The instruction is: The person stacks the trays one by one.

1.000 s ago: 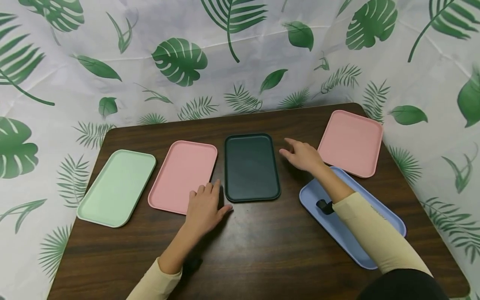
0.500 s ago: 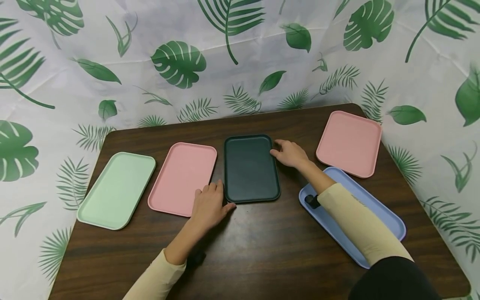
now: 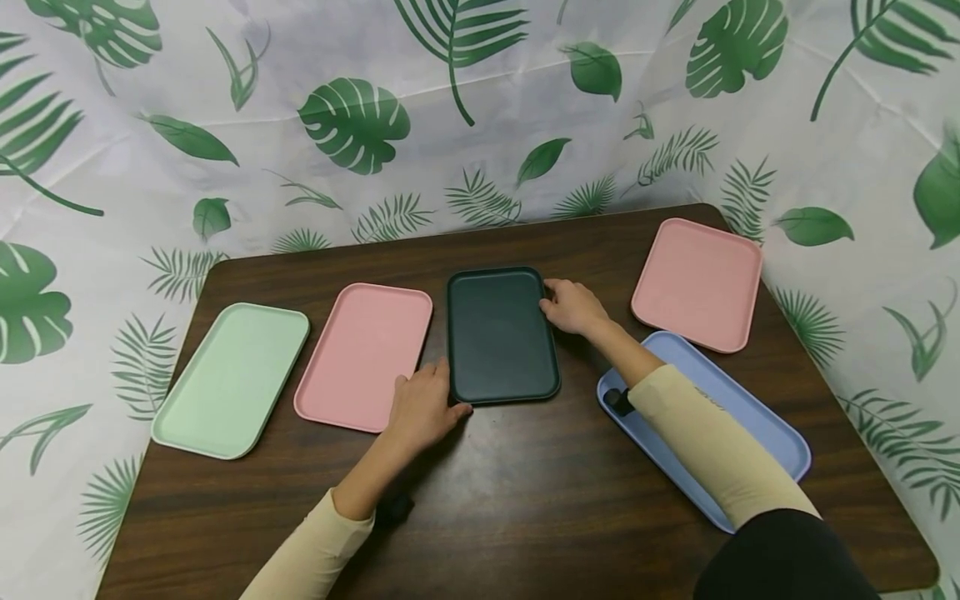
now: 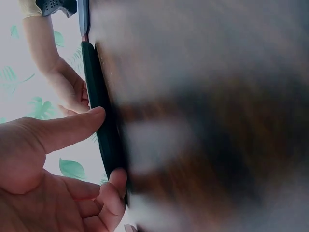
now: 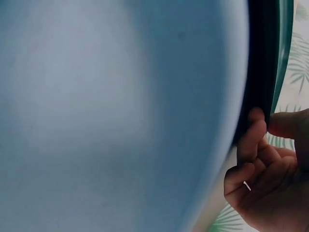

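A dark green rectangular tray (image 3: 502,337) lies in the middle of the table between my two hands. My left hand (image 3: 422,408) grips its near left corner; in the left wrist view the thumb (image 4: 87,123) presses the tray's edge and the fingers curl at its side. At the upper part of the right side, my right hand (image 3: 573,308) holds the rim. The right wrist view has its thumb (image 5: 287,123) and a curled finger pinching the tray's edge. Beside the left hand is a pink tray (image 3: 367,354), partly covered by it.
A light green tray (image 3: 232,379) lies at the left of the brown table (image 3: 517,500). At the right are another pink tray (image 3: 699,283) and a blue tray (image 3: 750,421), which my right forearm crosses. A leaf-patterned cloth (image 3: 300,50) hangs behind.
My right hand has moved left from beside the dark green tray onto its right edge. My left hand has shifted slightly right onto the near left corner. The tray has hardly moved.
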The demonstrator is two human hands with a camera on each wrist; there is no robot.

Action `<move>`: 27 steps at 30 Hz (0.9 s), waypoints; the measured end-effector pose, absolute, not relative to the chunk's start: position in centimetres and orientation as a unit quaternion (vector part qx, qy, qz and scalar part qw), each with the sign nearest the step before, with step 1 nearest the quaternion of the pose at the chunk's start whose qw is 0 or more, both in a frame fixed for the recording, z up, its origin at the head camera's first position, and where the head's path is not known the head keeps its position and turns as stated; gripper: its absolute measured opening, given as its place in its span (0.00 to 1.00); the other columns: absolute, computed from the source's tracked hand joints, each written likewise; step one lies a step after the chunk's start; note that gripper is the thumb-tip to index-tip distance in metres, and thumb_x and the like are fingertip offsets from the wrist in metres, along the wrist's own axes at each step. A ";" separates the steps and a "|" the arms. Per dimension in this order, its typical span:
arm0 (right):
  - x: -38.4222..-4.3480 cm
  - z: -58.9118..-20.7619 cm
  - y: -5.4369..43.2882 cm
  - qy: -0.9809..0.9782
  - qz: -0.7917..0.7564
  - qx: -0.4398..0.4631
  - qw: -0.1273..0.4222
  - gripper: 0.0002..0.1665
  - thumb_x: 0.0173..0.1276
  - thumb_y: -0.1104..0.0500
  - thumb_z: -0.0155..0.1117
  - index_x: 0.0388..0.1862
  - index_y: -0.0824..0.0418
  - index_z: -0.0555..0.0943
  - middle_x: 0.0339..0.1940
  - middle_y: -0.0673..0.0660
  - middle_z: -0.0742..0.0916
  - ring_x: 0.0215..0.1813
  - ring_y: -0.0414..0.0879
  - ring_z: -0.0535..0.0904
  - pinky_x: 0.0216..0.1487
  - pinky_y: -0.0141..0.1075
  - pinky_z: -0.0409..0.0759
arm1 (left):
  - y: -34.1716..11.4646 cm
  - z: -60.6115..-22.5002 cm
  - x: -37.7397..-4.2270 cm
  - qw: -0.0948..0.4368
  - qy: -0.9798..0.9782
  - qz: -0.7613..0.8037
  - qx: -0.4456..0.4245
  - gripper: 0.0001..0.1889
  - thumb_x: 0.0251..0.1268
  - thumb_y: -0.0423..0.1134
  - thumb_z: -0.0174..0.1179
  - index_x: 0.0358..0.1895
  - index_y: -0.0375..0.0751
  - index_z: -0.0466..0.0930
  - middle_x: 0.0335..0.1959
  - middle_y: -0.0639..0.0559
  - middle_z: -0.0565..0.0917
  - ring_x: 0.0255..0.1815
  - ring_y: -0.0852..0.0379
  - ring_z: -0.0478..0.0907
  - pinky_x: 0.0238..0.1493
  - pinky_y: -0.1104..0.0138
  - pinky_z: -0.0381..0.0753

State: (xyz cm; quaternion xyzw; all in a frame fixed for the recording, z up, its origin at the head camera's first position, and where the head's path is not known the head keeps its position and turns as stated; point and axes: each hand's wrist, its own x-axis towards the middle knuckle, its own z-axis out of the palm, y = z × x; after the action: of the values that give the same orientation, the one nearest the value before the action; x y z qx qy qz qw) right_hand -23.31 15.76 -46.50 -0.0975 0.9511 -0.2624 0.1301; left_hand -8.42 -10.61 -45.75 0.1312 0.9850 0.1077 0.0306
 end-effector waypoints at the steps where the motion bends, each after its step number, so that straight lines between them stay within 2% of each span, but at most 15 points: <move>1: -23.3 -46.5 15.7 0.951 -0.262 -0.096 0.130 0.32 0.73 0.55 0.54 0.72 0.68 0.66 0.23 0.55 0.80 0.24 0.47 0.74 0.27 0.41 0.71 | -10.6 -45.8 -8.4 0.030 0.985 0.115 0.129 0.39 0.50 0.56 0.74 0.59 0.32 0.74 0.41 0.41 0.82 0.42 0.42 0.80 0.35 0.52 0.69; 6: -23.1 -46.6 15.8 0.950 -0.267 -0.097 0.130 0.31 0.74 0.56 0.54 0.72 0.69 0.66 0.24 0.55 0.81 0.24 0.47 0.74 0.28 0.41 0.71 | -10.5 -45.9 -8.5 0.036 0.982 0.147 0.116 0.36 0.49 0.54 0.75 0.57 0.36 0.74 0.40 0.42 0.82 0.41 0.43 0.81 0.34 0.52 0.68; 14: -23.5 -46.1 16.2 0.941 -0.287 -0.119 0.131 0.31 0.73 0.58 0.54 0.71 0.70 0.66 0.19 0.54 0.79 0.19 0.45 0.70 0.25 0.39 0.68 | -10.4 -45.5 -8.5 0.060 0.979 0.170 0.099 0.43 0.52 0.54 0.74 0.67 0.34 0.69 0.52 0.41 0.82 0.49 0.43 0.80 0.38 0.52 0.66; 22: -24.2 -45.8 16.4 0.936 -0.300 -0.127 0.135 0.30 0.73 0.58 0.54 0.71 0.70 0.67 0.30 0.58 0.85 0.25 0.47 0.77 0.32 0.41 0.73 | -10.2 -45.1 -8.4 0.061 0.977 0.180 0.097 0.42 0.53 0.54 0.73 0.67 0.34 0.69 0.52 0.42 0.82 0.49 0.43 0.80 0.37 0.53 0.65; 27: -24.4 -45.8 16.4 0.932 -0.308 -0.126 0.140 0.31 0.74 0.58 0.54 0.72 0.69 0.66 0.29 0.58 0.86 0.26 0.47 0.79 0.34 0.41 0.73 | -10.2 -45.1 -8.5 0.057 0.977 0.180 0.096 0.43 0.53 0.54 0.73 0.68 0.33 0.68 0.54 0.41 0.82 0.51 0.44 0.80 0.38 0.52 0.66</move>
State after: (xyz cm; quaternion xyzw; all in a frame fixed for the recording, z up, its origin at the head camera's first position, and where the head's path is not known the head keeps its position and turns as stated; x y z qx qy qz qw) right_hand -24.35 16.36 -45.81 -0.1264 0.9323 -0.3084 0.1401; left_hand -8.53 -10.15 -45.11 0.0962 0.9773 0.1803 0.0566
